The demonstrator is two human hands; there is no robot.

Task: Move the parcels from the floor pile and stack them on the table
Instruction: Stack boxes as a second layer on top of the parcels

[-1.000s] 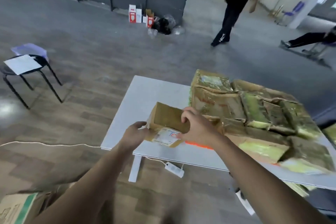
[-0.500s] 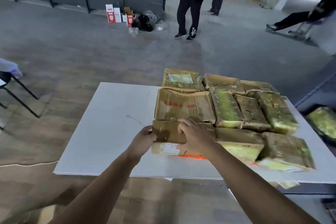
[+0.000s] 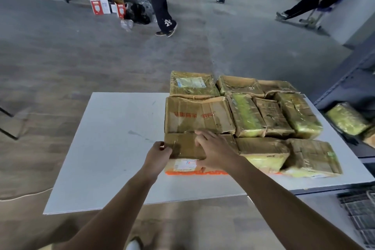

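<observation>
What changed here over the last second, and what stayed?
The parcel, carried tilted in both hands, went forward and down onto the table, beside the other parcels. The right hand loosened to flat fingers on top; the left hand still holds its left end. The other parcels stayed put.

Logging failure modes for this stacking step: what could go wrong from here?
1. Fingers of the right hand reach the seam between the parcel and the red-printed box; pushing tighter may pinch them.
2. The front-right parcel sits close to the table edge and might slide off if nudged.
3. A white cable crosses the floor: possible trip hazard.
</observation>
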